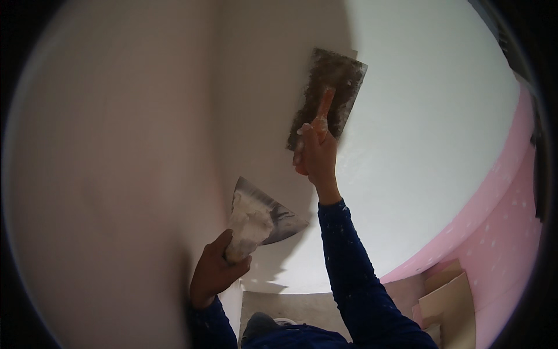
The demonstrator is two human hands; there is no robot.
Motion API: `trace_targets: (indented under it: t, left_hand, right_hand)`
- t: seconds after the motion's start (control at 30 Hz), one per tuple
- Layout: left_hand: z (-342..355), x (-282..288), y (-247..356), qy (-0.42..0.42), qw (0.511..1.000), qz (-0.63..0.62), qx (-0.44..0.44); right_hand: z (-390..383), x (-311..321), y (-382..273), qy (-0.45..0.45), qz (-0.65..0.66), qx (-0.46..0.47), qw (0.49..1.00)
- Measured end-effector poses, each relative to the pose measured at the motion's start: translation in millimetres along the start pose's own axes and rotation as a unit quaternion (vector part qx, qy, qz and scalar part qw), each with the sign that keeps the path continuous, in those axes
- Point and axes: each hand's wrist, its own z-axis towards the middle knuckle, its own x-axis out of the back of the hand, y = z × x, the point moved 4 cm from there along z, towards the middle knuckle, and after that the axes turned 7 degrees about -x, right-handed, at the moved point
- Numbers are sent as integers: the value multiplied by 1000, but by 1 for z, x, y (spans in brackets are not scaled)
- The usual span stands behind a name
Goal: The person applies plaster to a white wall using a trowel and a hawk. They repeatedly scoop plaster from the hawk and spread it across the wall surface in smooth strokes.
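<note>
My right hand [318, 154] is closed round the orange handle of a plastering trowel [343, 75]. The trowel's dark, smeared rectangular blade lies at or very near the white wall [418, 145], tilted a little to the right. Lower and to the left, my left hand [216, 269] grips a wide putty knife [285, 224]. A lump of pale plaster [250, 218] covers much of that knife's blade and its neck, and the knife's handle is mostly hidden in my fingers. The knife's broad edge faces up and right.
A shaded wall [116, 145] stands close on the left and meets the white wall in a corner. Pink, white-flecked surfacing [494, 232] runs along the right. Cardboard sheets [450, 308] lean at the lower right, above a grey-brown floor [264, 299].
</note>
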Motion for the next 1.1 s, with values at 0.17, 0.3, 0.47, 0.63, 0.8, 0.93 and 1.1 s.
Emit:
trace_targets:
  t: [0.17,0.3,0.47,0.63,0.8,0.93,1.1]
  left_hand:
    - [1,0,-5,23,998,64,-5]
    - [-1,17,-24,48,998,39,18]
    - [1,84,-47,35,998,17,48]
    - [10,148,-60,38,999,11,-6]
    - [25,192,-93,16,999,-30,-10]
    - [33,195,-136,-38,998,-38,28]
    - [77,187,-214,-124,990,-18,70]
  right_hand:
    - [18,18,15,31,37,3,999]
    - [22,41,35,79,34,-17,996]
    - [13,55,35,104,2,25,994]
    - [16,57,27,117,-4,42,992]
    - [-4,34,24,136,36,65,988]
    - [-32,-39,22,22,32,117,992]
    - [20,-183,63,-13,-77,-25,997]
